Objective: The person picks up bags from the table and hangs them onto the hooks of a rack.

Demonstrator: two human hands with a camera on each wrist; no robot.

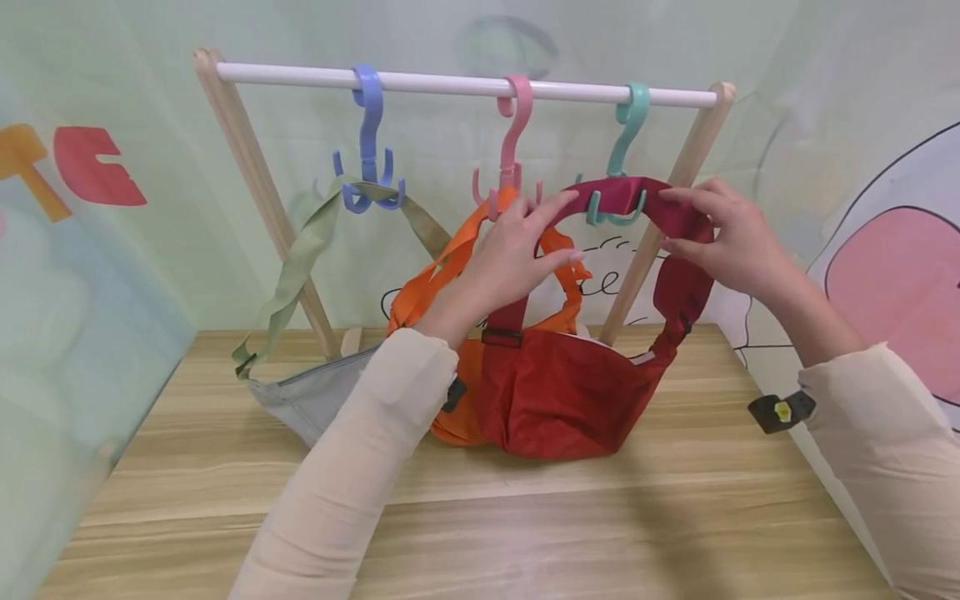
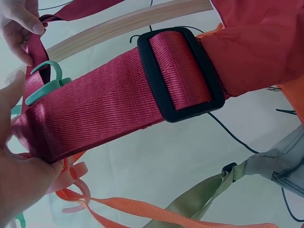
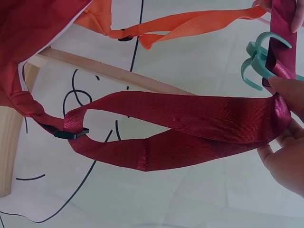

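A dark red waist bag (image 1: 570, 396) has its wide strap (image 1: 611, 196) looped up over the prongs of a teal hook (image 1: 628, 142). On the strap's left side, my left hand (image 1: 513, 254) holds the webbing between thumb and fingers. My right hand (image 1: 738, 233) pinches the strap's right side, slightly out from the hook. A black slider buckle (image 2: 153, 78) shows on the webbing in the left wrist view. Seen from the right wrist, the doubled strap (image 3: 204, 114) runs from the bag to my right thumb and fingers. The bag's underside reaches down to the tabletop.
A white rail (image 1: 442, 82) on wooden legs carries the hooks. An orange bag's strap (image 1: 457, 250) hangs at the pink hook (image 1: 513, 133); a grey bag (image 1: 315, 396) hangs by its olive strap from the blue hook (image 1: 368, 125). Beneath is a wood-grain table (image 1: 540, 533).
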